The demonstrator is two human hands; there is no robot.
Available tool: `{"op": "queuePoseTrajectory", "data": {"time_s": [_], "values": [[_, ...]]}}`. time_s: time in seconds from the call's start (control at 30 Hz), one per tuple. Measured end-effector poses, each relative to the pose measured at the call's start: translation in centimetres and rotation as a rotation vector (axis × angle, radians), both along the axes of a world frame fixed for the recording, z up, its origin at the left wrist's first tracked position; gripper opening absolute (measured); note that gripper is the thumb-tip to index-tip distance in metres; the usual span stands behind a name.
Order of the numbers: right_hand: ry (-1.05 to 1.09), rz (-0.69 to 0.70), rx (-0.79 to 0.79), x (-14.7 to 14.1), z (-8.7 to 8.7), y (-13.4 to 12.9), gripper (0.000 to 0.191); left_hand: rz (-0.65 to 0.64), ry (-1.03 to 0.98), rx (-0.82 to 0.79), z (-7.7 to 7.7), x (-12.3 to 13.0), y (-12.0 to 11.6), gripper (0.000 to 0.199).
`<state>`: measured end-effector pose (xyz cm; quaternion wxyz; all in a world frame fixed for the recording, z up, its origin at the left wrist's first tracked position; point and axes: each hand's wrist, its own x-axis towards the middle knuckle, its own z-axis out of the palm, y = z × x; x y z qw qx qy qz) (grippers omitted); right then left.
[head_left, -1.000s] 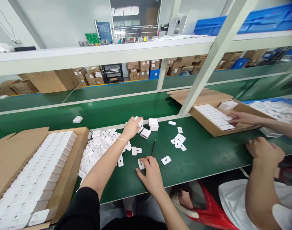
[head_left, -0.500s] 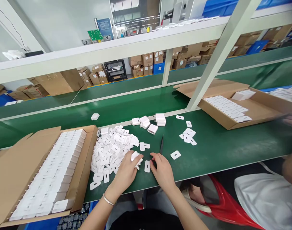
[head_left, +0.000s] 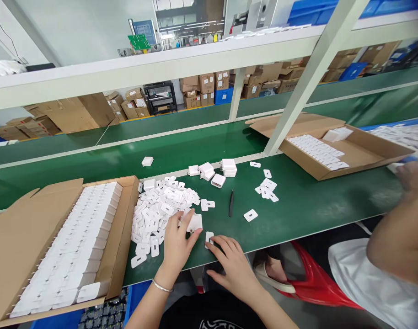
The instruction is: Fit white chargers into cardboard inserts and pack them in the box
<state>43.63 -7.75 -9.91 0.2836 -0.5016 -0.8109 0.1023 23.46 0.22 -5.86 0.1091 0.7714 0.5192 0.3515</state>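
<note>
My left hand (head_left: 178, 242) pinches a white plug charger (head_left: 195, 222) between thumb and fingers, just above the green bench. Beneath the fingertips of my right hand (head_left: 232, 264) lies a small white slotted cover plate (head_left: 209, 237), partly hidden. The right fingers are stretched out, with the thumb apart. Beside my left hand spreads a heap of similar white plates (head_left: 154, 205). Black tweezers (head_left: 231, 203) rest on the bench beyond my right hand. Several more chargers (head_left: 218, 180) stand near the bench's back edge.
An open carton of chargers in rows (head_left: 68, 246) occupies the left. Another carton (head_left: 318, 169) stands at the back right, behind a slanting post (head_left: 301, 82). Loose plates (head_left: 267, 188) lie right of the tweezers. A co-worker's arm (head_left: 397, 219) reaches in at right.
My right hand has drawn toward me and its fingers now reach over the plate. The charger in my left hand has turned, showing a broader face. The camera view has shifted slightly.
</note>
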Motion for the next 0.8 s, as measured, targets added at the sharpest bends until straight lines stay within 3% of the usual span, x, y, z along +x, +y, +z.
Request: {"op": "queuePoseTrajectory", "data": {"time_s": [0.13,0.23,0.3,0.43,0.53,0.63,0.8], "values": [[0.068,-0.011,0.089,1.6,-2.3,-1.3,0.038,0.161,-0.454,-0.157,0.8,-1.1,-0.5,0.043],[0.144,-0.024,0.135,2.5,-2.9,-1.6,0.03,0.277,-0.713,-0.293,0.9,-1.5,-0.7,0.05],[0.195,0.003,0.141,2.7,-2.5,-1.7,0.029,0.254,-0.876,-0.382,0.8,-1.6,-0.8,0.055],[0.428,0.014,0.018,2.0,-0.9,-2.2,0.02,0.075,-1.156,-0.558,0.9,-1.6,-1.5,0.047],[0.631,-0.155,-0.104,1.0,-0.2,-2.4,0.01,-0.019,-1.224,-0.687,0.9,-1.2,-2.8,0.044],[0.763,-0.325,-0.178,-0.1,0.4,-2.1,0.013,-0.064,-1.21,-0.66,0.2,0.0,-4.5,0.055],[0.903,-0.306,-0.3,-2.1,2.6,-1.7,0.022,-0.106,-1.201,-0.639,-1.5,2.4,-6.8,0.075]]}}
